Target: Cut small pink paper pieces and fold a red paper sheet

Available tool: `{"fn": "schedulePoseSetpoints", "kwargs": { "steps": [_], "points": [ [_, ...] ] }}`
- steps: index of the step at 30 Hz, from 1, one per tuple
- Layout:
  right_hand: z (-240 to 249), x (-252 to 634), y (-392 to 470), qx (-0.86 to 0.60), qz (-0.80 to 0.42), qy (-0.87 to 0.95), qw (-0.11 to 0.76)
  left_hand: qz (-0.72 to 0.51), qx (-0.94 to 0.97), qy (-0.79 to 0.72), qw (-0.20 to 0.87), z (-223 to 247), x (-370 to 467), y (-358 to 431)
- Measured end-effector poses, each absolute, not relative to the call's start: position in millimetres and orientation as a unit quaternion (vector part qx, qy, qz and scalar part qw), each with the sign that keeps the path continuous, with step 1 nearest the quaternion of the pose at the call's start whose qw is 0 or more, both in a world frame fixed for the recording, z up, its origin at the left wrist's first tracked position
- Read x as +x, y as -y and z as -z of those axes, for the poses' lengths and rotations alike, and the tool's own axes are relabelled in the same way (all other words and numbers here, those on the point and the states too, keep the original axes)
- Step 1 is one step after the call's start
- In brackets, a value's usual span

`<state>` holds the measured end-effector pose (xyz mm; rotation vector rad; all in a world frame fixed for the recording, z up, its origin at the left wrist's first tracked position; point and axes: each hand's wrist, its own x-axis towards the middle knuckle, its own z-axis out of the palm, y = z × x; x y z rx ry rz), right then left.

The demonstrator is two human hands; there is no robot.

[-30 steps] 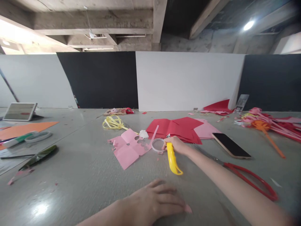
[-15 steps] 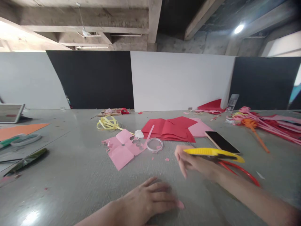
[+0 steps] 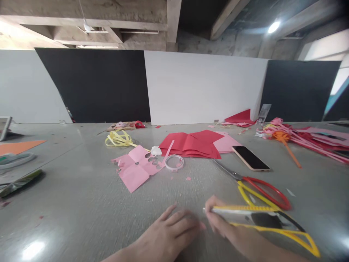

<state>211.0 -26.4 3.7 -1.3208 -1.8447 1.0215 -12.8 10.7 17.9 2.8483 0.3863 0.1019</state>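
Observation:
My right hand [image 3: 222,220] grips a yellow utility knife [image 3: 259,218] at lower right, its tip end pointing left toward my other hand. My left hand [image 3: 171,229] lies on the grey table [image 3: 95,211], fingers slightly spread and blurred, with a small pink paper piece [image 3: 202,226] at its fingertips. Whether the fingers press on that piece is unclear. Beyond the hands lie a pink sheet with holes [image 3: 135,169], a clear tape roll [image 3: 174,162] and folded red paper [image 3: 191,143]. Scissors with red and yellow handles [image 3: 268,193] rest just beyond the knife.
A phone [image 3: 251,158] lies right of the red paper. Yellow ribbon [image 3: 118,138] sits at the back left. Pink and red strips with an orange flower [image 3: 281,136] fill the far right. Orange paper [image 3: 21,147] and a green-wrapped item [image 3: 23,183] are at the left.
My right hand has come down and nearer with the knife, turning its broad side into view and uncovering the scissors. My left hand stays near the pink piece. The view has shifted slightly.

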Motion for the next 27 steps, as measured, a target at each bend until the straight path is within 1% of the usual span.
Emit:
{"fn": "schedulePoseSetpoints", "kwargs": {
  "steps": [3,7,12,19,27],
  "points": [
    [-12,214,25,-0.484,-0.383,0.739,0.271,-0.059,0.981,-0.126,0.138,-15,-12,-10],
    [-15,219,18,-0.481,-0.368,0.751,0.262,-0.039,0.975,-0.143,0.164,-30,-11,-8],
    [-10,222,12,-0.478,-0.363,0.768,0.226,-0.014,0.971,-0.151,0.185,-43,-10,-4],
    [-8,224,12,-0.485,-0.343,0.776,0.214,-0.044,0.968,-0.155,0.194,-39,-11,-4],
    [-11,222,11,-0.467,-0.338,0.789,0.214,-0.038,0.966,-0.158,0.199,-41,-13,-3]
  ]
}}
